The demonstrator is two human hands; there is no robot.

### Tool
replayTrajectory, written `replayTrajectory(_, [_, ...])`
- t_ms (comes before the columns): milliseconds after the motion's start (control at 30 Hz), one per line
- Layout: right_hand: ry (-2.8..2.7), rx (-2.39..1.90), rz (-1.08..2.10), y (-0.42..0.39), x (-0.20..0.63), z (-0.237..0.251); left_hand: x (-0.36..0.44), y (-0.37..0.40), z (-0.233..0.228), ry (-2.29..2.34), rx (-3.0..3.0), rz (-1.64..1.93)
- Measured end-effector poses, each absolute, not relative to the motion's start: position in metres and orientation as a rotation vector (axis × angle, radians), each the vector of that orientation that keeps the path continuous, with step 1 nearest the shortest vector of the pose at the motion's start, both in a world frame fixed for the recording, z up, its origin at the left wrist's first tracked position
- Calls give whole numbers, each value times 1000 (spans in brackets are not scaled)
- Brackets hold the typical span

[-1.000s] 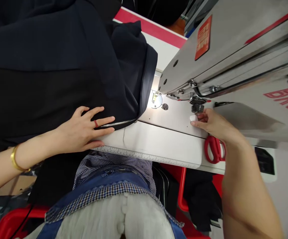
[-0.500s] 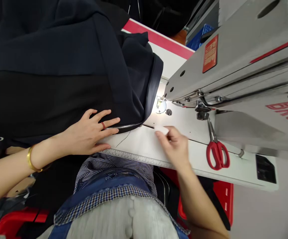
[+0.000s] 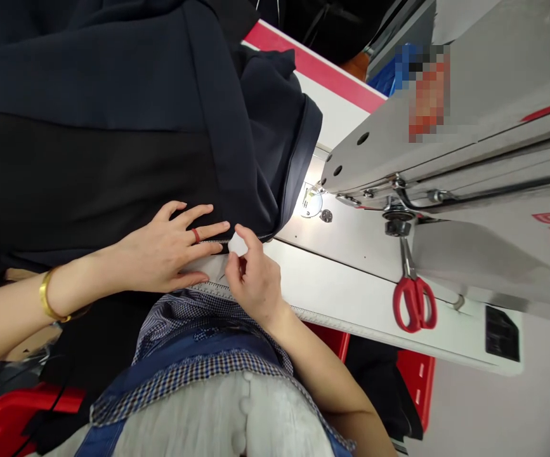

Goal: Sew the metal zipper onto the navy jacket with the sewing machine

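Observation:
A dark navy and black garment [image 3: 151,82] lies over the left part of the sewing table, with a metal-toothed zipper [image 3: 266,237] along its near edge. My left hand [image 3: 165,247] rests flat on the garment, fingers spread, the fingertips reaching the zipper. Just right of those fingertips, my right hand [image 3: 255,276] pinches a small white piece of tailor's chalk [image 3: 238,245] between thumb and forefinger. The chalk is at the zipper's edge; whether it touches the teeth or the cloth I cannot tell. Part of the zipper is hidden behind the right hand.
A sewing machine [image 3: 446,139] stands at the right, its needle area beside the garment's right edge. Red-handled scissors [image 3: 415,301] lie under the machine arm. A measuring tape strip [image 3: 317,315] runs along the table's front edge. Below are red bins [image 3: 417,381].
My right hand has moved left with the tailor's chalk, from the bare table to the zipper next to my left hand. The left hand stays on the garment. The camera view has shifted slightly.

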State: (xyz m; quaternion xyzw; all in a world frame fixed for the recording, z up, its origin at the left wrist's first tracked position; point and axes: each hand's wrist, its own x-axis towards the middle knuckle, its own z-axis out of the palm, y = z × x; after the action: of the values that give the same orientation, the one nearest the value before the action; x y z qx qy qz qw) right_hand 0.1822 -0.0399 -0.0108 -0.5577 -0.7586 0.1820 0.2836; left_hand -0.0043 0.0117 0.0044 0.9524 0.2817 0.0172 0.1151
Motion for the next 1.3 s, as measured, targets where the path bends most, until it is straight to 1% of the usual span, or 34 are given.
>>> replayTrajectory(567, [-2100,-1491,392,-40,179,-16,-6,12,1,803,2805,38])
replayTrajectory(900, [-2130,-1461,296,-42,179,-18,-5,11,1,814,2786,102])
replayTrajectory(1100, [-2123,-1515,349,-39,178,-17,-5,11,0,811,2755,156])
replayTrajectory(1300, [-2120,-1497,356,-45,179,-14,-5,10,2,832,2776,111])
